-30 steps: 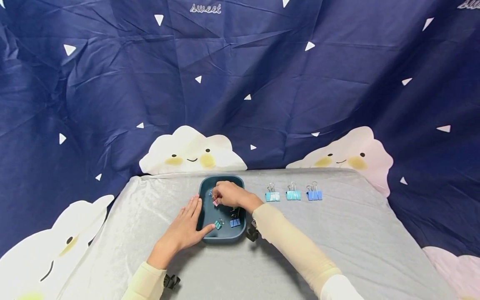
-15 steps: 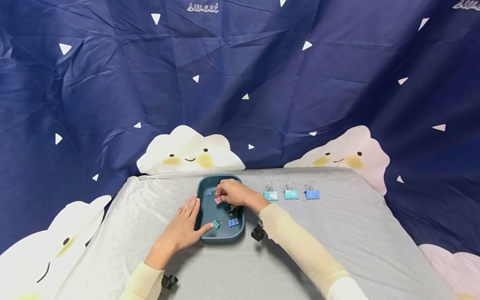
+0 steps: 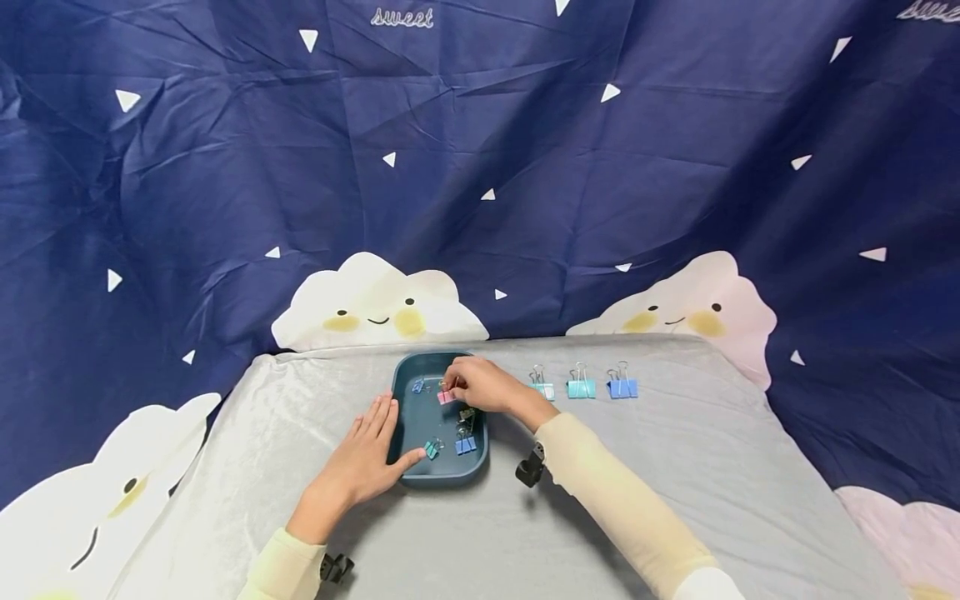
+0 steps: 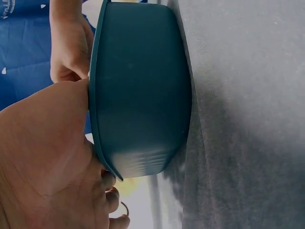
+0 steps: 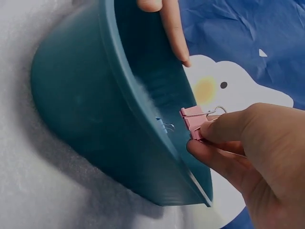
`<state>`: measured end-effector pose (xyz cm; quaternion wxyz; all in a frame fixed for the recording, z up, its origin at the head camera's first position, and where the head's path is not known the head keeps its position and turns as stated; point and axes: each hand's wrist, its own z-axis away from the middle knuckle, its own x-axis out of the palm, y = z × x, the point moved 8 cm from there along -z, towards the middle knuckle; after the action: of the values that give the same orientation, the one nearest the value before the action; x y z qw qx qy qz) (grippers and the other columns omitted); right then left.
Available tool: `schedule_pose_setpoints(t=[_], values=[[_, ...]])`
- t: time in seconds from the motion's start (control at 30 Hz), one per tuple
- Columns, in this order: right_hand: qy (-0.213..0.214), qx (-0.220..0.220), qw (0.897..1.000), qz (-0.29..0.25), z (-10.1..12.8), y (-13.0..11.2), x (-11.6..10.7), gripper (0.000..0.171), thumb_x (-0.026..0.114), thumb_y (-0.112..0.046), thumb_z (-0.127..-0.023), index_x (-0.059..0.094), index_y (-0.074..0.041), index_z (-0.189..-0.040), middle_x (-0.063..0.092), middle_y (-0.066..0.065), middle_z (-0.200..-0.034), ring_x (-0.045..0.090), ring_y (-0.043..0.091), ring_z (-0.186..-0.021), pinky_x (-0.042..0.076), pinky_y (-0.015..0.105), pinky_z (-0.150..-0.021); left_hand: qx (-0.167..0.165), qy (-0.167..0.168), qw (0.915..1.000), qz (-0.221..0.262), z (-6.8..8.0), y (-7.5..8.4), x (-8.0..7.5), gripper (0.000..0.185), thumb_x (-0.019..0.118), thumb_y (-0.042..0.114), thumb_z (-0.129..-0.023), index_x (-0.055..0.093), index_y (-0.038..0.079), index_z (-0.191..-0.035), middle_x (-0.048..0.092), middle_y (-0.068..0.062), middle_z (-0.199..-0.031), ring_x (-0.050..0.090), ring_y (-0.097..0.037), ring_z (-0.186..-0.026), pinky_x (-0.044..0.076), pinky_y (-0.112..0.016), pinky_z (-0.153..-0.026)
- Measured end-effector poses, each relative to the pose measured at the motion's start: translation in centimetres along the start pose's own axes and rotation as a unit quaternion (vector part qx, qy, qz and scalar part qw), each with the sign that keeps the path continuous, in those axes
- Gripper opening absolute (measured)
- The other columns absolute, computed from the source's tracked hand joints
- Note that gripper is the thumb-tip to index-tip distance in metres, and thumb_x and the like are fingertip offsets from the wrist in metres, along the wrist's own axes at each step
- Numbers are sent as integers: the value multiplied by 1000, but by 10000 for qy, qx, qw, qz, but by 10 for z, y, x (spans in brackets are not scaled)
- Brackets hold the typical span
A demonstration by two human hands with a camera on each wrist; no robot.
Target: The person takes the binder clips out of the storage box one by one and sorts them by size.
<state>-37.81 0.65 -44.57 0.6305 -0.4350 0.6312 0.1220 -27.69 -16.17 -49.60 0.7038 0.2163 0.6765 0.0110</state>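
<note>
A pink binder clip (image 5: 194, 122) is pinched between the thumb and fingers of my right hand (image 3: 483, 385), over the far right part of a dark teal bin (image 3: 442, 481). My left hand (image 3: 358, 454) rests with straight fingers along the bin's left rim, its thumb reaching over the near left corner. Inside the bin lie a small blue binder clip (image 3: 417, 386) at the far left, a green binder clip (image 3: 432, 449) near the left thumb, a larger blue binder clip (image 3: 466, 446) at the near right, and a dark gold-toned clip (image 3: 467, 417) behind it.
Right of the bin, a row stands on the grey cloth (image 3: 645, 467): a turquoise binder clip (image 3: 543, 390) partly behind my right wrist, another turquoise binder clip (image 3: 581, 388) and a blue binder clip (image 3: 622, 388). A navy curtain (image 3: 450, 167) hangs behind.
My right hand has lifted the pink binder clip and shifted right, so more of the bin's inside shows. The left hand keeps its place on the rim; the head view has shifted slightly.
</note>
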Motion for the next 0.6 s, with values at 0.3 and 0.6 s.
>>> schedule_pose_setpoints(t=[0.3, 0.6], values=[[200, -51, 9997, -165, 14, 3, -13, 15, 70, -4, -97, 80, -10, -107, 74, 2, -104, 67, 15, -95, 58, 31, -88, -5, -86, 9999, 75, -2, -3, 5, 104, 50, 71, -103, 15, -2, -169, 6, -17, -180, 8, -37, -167, 18, -61, -133], [318, 78, 9990, -308, 25, 9, -20, 15, 70, -4, -96, 80, -10, -107, 74, 0, -104, 67, 13, -95, 58, 29, -88, -15, -57, 10000, 59, -2, -3, 4, 105, 50, 71, -103, 15, -2, -169, 8, -18, -180, 9, -38, -167, 18, -61, -133]])
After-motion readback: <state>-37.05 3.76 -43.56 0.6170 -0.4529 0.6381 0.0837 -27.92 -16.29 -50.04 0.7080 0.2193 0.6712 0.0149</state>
